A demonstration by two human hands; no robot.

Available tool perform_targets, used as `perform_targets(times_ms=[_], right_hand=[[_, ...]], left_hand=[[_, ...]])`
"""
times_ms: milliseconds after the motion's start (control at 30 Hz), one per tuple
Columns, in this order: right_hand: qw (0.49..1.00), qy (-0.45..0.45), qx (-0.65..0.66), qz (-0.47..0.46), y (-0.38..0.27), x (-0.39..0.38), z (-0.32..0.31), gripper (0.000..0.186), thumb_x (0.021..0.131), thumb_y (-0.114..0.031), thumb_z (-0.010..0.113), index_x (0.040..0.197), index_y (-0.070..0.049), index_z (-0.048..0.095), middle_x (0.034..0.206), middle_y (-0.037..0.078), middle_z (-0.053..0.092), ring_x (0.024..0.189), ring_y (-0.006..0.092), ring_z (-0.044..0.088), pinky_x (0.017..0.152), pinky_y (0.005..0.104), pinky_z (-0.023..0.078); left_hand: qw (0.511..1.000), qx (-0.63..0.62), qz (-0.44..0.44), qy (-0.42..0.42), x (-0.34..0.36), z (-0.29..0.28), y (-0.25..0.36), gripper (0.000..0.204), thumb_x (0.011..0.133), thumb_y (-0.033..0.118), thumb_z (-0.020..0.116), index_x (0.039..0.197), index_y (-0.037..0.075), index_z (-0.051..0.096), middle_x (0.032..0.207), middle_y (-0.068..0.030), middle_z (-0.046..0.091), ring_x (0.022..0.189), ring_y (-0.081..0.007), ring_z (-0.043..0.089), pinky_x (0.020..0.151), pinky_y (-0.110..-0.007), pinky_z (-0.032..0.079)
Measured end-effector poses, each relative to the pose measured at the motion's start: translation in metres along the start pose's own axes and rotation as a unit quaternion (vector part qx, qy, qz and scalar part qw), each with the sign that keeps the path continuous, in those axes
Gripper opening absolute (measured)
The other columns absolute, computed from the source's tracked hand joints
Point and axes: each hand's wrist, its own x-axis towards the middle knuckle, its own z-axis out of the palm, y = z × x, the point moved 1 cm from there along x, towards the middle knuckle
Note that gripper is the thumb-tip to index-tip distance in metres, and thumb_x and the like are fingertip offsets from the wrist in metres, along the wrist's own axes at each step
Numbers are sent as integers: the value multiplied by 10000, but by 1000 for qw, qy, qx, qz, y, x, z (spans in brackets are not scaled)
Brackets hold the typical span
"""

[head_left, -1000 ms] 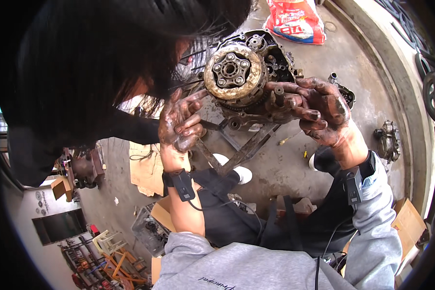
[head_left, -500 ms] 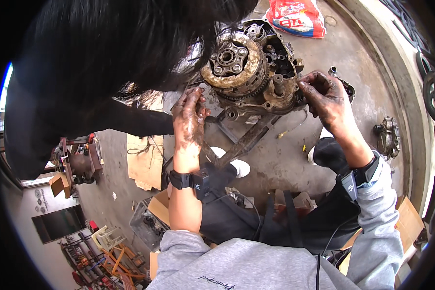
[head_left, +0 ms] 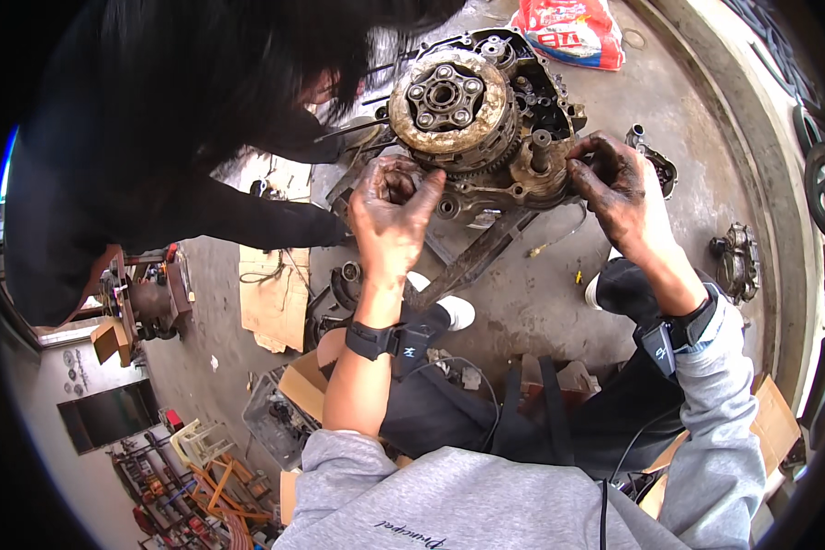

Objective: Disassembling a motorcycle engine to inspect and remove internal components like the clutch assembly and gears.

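Observation:
A dirty engine (head_left: 547, 183) stands open before me, its round clutch (head_left: 488, 128) facing up with a toothed gear below it. My left hand (head_left: 392, 209), blackened with grease, is at the clutch's lower left edge. Its fingers are curled, and the thumb tip reaches the gear's rim; anything between them is hidden. At the engine's right edge, my right hand (head_left: 621, 191) has thumb and forefinger pinched together, and I cannot make out what they hold.
Another person in dark clothes (head_left: 156, 147) leans in from the upper left, an arm stretched beside the engine. A metal frame (head_left: 481, 252) lies under it. A red and white bag (head_left: 573, 32), an engine part (head_left: 735, 261), flattened cardboard (head_left: 273, 302) and a plastic crate (head_left: 280, 422) are around.
My left hand has moved right and forward to the clutch's lower edge. My right hand has hardly moved. The other person's head has shifted left, showing more of the engine.

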Motion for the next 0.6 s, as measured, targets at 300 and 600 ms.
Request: perform_targets(times_ms=[300,600], right_hand=[[1000,-3,-3,-12,0,0,1,165,902,-115,652,1016,5,657,696,50,580,642,103,484,610,291,433],[997,-4,-23,-69,1,-2,0,150,914,-104,641,1027,-5,646,713,15,590,658,78,512,622,268,437]], left_hand=[[963,138,219,75,0,29,2,1163,650,234,955,1535,-45,254,1455,-292,440,1351,-403,446,1166,-479,329],[981,73,178,36,7,32,3,1198,670,215,945,1556,-58,187,1514,-320,387,1388,-365,442,1167,-440,352]])
